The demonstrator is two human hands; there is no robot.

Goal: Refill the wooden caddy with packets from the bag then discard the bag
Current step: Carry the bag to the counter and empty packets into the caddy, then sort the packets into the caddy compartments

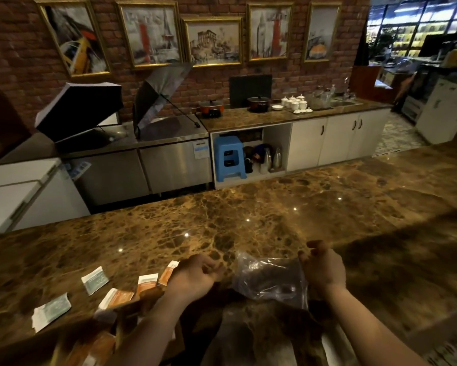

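Holding: clear plastic bag [271, 280] stretched between my two hands, just above the marble counter [275, 207], near edge, a little right of centre.
Right hand [323, 268]: fingers curled tight, pinching the bag's right edge; thumb and forefinger closed on the film.
Left hand [195, 276]: fingers curled into a loose fist at the bag's left corner; looks to be gripping the film, but the contact is hidden under my knuckles, so I cannot tell for sure.
Bag contents: appears empty; I see only creased film and the counter showing through.
Packets loose on counter: two pale green ones [95, 280] to the near left, well apart from the bag; three orange ones [146, 282] just beside my left wrist, one partly under it.
Wooden caddy [132, 307]: blurred brown shape at the near left, below my left forearm; orange packets [95, 347] seem to sit in it, but the blur hides how full it is.
Progress, my estimate: bag emptied, caddy partly stocked at best.
Left to do: gather the five loose packets into the caddy, then bin the bag.
Bin: none in view from here.
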